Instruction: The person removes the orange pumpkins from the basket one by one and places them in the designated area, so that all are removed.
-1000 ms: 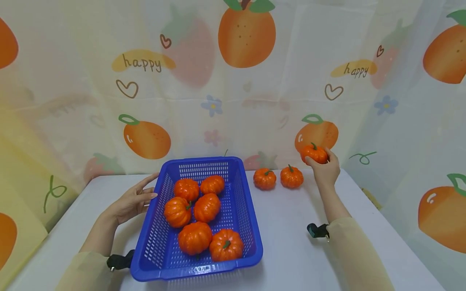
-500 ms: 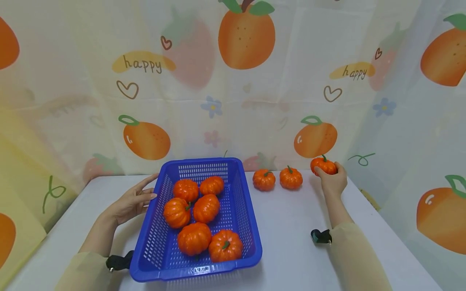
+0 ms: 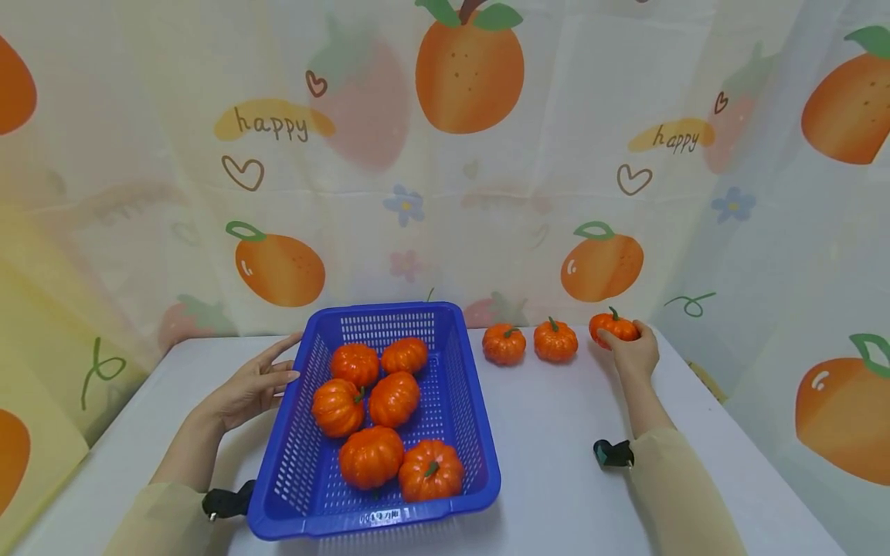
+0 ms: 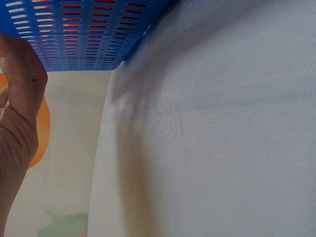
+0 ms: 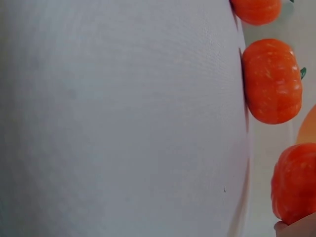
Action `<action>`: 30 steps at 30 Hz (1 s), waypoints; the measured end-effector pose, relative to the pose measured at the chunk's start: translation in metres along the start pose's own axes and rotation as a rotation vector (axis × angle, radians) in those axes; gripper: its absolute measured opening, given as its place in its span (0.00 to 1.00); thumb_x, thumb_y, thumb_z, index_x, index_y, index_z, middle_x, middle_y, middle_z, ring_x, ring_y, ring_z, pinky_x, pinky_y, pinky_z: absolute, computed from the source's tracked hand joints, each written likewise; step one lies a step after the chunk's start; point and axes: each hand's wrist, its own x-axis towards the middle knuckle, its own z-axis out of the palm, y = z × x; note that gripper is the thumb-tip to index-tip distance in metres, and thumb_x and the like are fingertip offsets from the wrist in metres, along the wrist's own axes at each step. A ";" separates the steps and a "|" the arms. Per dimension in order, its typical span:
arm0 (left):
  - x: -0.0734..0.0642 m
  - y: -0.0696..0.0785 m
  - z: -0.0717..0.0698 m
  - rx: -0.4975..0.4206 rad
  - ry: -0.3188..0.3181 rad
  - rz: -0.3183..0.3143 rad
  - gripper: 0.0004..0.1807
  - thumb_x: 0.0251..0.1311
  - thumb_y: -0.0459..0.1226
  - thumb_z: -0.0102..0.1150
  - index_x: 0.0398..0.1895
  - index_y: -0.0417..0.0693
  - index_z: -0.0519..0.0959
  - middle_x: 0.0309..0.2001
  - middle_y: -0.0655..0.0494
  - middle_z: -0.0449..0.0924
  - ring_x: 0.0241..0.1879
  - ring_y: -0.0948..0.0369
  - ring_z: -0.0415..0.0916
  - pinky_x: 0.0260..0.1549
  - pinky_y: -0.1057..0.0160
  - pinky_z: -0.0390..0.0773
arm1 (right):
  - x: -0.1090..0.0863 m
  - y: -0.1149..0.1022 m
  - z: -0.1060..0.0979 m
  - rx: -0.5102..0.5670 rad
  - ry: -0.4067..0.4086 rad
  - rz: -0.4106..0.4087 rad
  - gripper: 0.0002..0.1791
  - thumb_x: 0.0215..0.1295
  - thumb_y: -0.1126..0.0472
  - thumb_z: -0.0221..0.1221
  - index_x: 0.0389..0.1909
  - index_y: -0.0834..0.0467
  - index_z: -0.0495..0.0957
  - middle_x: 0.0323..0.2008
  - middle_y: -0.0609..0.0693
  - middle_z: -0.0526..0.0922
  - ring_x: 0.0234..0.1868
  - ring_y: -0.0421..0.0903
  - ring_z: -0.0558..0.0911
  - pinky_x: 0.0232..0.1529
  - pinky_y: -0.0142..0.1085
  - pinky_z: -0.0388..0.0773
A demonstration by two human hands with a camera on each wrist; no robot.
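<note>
My right hand (image 3: 636,355) grips a small orange toy pumpkin (image 3: 613,330) with a green stem, low over the back right of the table. In the right wrist view, this pumpkin (image 5: 295,183) and a bit of the hand show at the lower right. Two similar pumpkins, one nearer (image 3: 555,340) and one farther left (image 3: 504,344), stand in a row beside it. My left hand (image 3: 252,388) rests with extended fingers against the left side of a blue plastic basket (image 3: 487,432). Several pumpkins (image 3: 371,457) lie inside. The left wrist view shows the hand (image 4: 19,98) beside the basket's slotted wall (image 4: 84,49).
A white cloth covers the table (image 3: 549,463). Behind it hangs a curtain (image 3: 445,232) printed with fruit, close to the row of pumpkins. The table's right edge lies just beyond my right hand.
My right hand has carried its pumpkin right and down, from in front of the curtain to low over the table at the row's right end. The left hand and basket have stayed put.
</note>
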 end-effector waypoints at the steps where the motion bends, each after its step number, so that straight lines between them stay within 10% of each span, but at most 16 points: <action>1: 0.000 0.000 0.000 0.002 0.002 0.000 0.42 0.73 0.30 0.44 0.80 0.53 0.32 0.50 0.64 0.82 0.45 0.64 0.86 0.46 0.61 0.86 | 0.000 0.001 0.000 -0.010 -0.012 0.006 0.43 0.64 0.57 0.63 0.76 0.62 0.54 0.75 0.63 0.59 0.75 0.61 0.60 0.78 0.50 0.58; 30: 0.000 -0.001 0.000 -0.016 -0.004 -0.001 0.43 0.73 0.30 0.43 0.80 0.52 0.30 0.49 0.65 0.83 0.45 0.64 0.87 0.46 0.61 0.86 | 0.004 0.017 -0.001 -0.116 -0.160 0.023 0.49 0.62 0.60 0.65 0.76 0.66 0.46 0.76 0.68 0.53 0.76 0.65 0.55 0.79 0.56 0.53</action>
